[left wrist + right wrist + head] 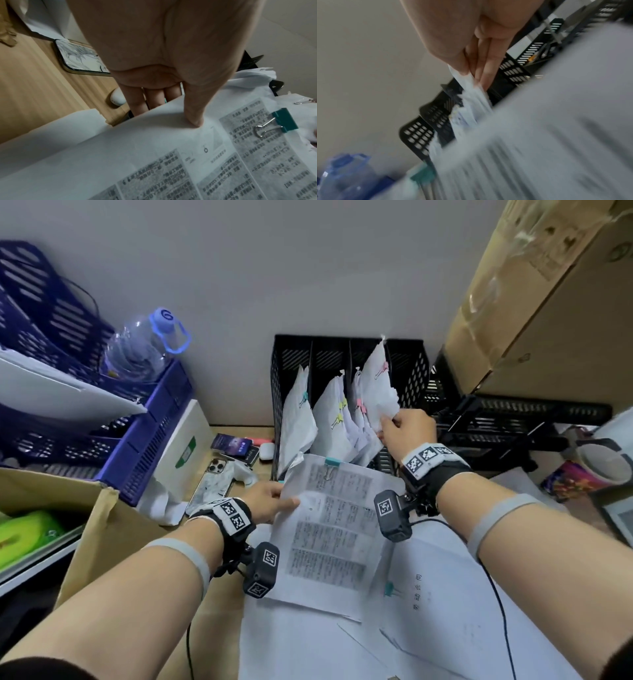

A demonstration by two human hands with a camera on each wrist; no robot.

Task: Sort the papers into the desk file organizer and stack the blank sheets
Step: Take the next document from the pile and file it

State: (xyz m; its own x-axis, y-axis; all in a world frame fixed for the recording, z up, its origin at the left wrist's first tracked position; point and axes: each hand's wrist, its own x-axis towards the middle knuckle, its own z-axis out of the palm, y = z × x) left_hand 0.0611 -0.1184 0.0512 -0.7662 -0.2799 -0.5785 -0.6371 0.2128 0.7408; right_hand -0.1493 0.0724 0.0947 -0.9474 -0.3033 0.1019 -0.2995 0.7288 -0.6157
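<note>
A black desk file organizer (pixel 291 350) stands against the wall with clipped paper bundles leaning in its slots. My right hand (pixel 399 428) pinches a crumpled bundle with a pink clip (pixel 376 386) that sticks up from the right-hand slots; in the right wrist view thumb and fingers (pixel 485 73) squeeze its white edge (pixel 464 79). My left hand (pixel 274 499) grips the left edge of a printed document (pixel 332 535) with a teal binder clip (pixel 284 120), thumb (pixel 193 115) on top and fingers under it. Blank sheets (pixel 308 645) lie on the desk below.
A phone (pixel 212 484), earbuds case (pixel 266 451) and small cards lie on the wooden desk left of the organizer. Blue crates (pixel 102 419) with a water bottle (pixel 144 347) stand at the left, a cardboard box (pixel 548 302) on black trays at the right, a mug (pixel 596 467) beside them.
</note>
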